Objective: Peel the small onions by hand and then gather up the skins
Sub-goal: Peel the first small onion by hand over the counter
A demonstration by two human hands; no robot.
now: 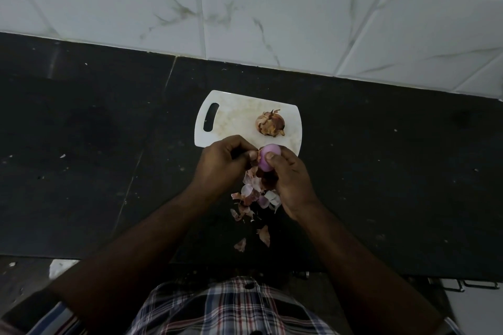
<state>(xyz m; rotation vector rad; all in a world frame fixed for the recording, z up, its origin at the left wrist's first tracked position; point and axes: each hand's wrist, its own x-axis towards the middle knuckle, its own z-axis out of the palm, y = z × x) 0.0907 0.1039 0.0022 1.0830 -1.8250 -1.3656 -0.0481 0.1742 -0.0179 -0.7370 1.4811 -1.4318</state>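
Near the counter's (81, 144) front edge, loose skins (254, 193) lie scattered in a trail toward the cutting board (231, 117). Just above them the right hand (285, 179) curls round a mostly bare purple onion (265, 159), thumb on top, while the left hand (223, 163) pinches a strip of skin at its side. Farther back, an unpeeled onion (270, 124) sits near the board's far right corner (papery skin still on). The risk, I judge: light flakes near the front edge could drift off the counter during gathering, or the slick peeled onion could slip free.
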